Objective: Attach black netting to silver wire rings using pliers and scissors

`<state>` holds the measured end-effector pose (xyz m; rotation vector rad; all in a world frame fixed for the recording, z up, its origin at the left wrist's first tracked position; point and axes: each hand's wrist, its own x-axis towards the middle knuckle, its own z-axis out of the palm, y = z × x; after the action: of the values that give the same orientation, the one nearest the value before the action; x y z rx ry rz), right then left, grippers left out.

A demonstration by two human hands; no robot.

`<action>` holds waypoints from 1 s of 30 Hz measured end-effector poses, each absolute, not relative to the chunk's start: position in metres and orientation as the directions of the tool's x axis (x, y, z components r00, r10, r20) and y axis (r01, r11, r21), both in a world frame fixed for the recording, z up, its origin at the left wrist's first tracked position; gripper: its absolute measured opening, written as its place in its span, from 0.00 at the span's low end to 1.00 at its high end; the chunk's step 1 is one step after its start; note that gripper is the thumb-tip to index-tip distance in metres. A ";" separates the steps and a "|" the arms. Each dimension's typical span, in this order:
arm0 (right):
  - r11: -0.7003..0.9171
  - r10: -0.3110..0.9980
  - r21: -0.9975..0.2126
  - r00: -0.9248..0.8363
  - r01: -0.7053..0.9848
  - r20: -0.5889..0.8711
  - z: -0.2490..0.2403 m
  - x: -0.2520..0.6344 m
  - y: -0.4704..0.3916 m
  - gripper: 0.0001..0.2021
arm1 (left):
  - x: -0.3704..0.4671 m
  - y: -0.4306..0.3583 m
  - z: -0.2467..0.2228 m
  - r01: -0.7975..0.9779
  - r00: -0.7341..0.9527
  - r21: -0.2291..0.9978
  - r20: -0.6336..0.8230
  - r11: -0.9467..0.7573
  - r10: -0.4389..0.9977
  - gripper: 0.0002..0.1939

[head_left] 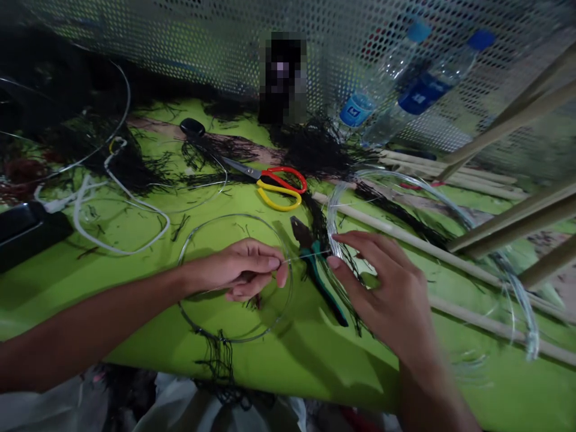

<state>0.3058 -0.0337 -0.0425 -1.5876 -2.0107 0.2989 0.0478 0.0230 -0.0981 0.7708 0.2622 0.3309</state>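
Note:
Over a wire ring [234,341] on the green table, my left hand [247,270] pinches a thin wire [308,255] between thumb and finger. The wire stretches right to my right hand [382,282], where the thumb and index finger are spread, with its end close to the thumb tip. Black netting [220,360] is tied to the ring's near side and hangs over the table edge. Teal-handled pliers [321,279] lie between my hands, below the wire. Scissors [274,183] with red and yellow handles lie beyond them.
A coil of clear line [332,210] lies beside my right hand. Wooden sticks [396,231] run across the right side. Two bottles [360,108] lean against the perforated metal panel [216,48]. White cable [121,249] and a black box [27,228] are at left. Black strands [315,150] lie behind.

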 end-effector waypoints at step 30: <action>0.091 0.995 -0.994 0.048 -0.055 0.088 -0.069 0.255 -0.039 0.05 | 0.049 0.016 -0.090 -0.112 0.948 0.805 -0.089 0.582 0.305 0.15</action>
<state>0.2552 -0.0386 -0.0695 -1.1228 -1.1747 1.1364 0.0489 0.0163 -0.0903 0.9193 0.2278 0.2460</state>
